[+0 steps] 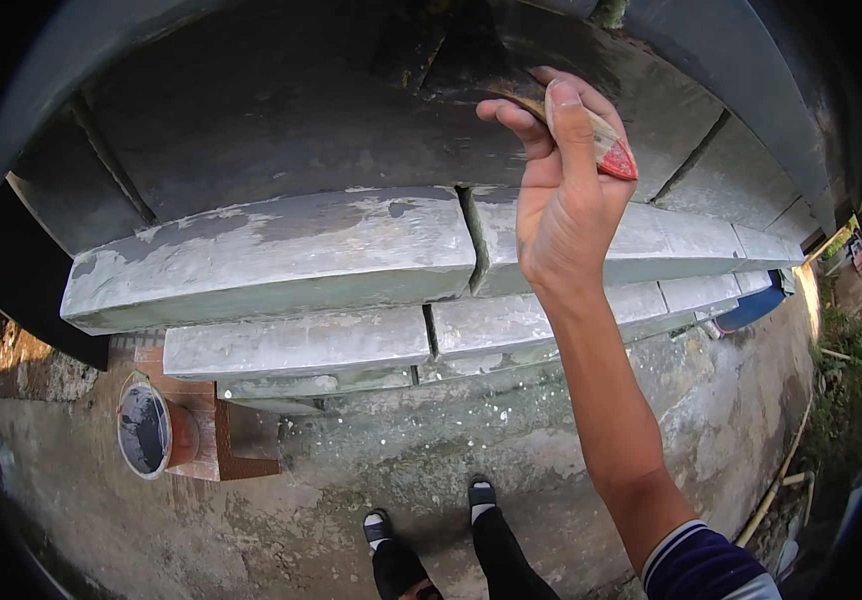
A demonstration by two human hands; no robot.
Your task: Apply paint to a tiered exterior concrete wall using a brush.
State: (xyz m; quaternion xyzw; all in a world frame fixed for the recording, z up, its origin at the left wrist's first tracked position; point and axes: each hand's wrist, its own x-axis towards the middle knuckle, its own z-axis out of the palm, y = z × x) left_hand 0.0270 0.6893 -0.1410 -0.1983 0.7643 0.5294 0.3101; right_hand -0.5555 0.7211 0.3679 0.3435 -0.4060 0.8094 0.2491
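Note:
In the head view my right hand [561,190] grips a paintbrush [611,155] by its pale wooden, red-tipped handle. The brush's dark bristle end is at the dark grey surface [241,110] above the ledges; whether it touches is hard to tell. Below my hand run two stepped ledges, the upper one [281,240] with patchy whitish and grey coating, the lower one [301,345] similar. My left hand is not in view.
A bucket [186,440] of dark grey liquid stands beside a brown block [246,465] at lower left. My feet [481,495] stand on stained concrete [351,540]. At the right are a blue object [756,310], a pole [776,470] and plants [831,350].

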